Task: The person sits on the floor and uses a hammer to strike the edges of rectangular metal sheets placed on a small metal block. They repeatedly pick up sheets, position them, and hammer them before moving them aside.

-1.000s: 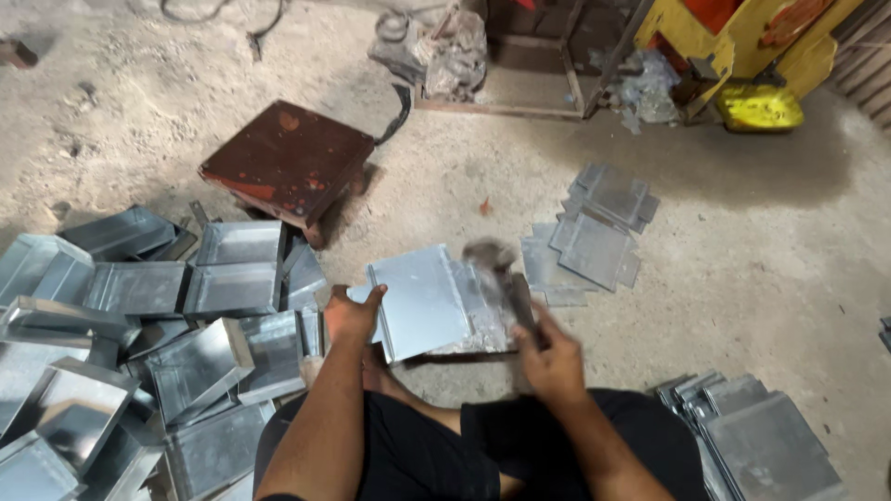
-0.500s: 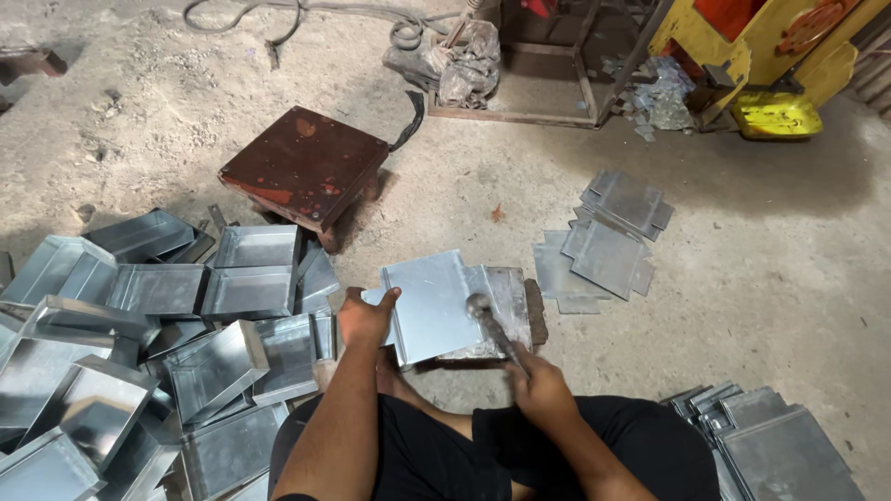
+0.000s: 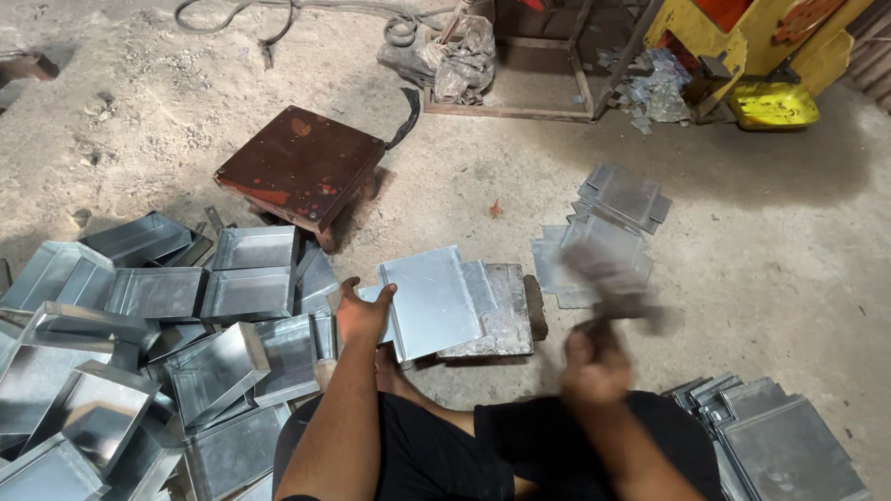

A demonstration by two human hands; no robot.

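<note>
Fingers of the left hand pinch the near left edge of a flat galvanized metal sheet, thumb on top. The sheet lies just right of that hand, resting on a worn steel block on the sandy floor. It is grey, shiny, rectangular, with a folded strip along its right side. The right hand, blurred, is wrapped closed around a hammer raised beside the block.
</note>
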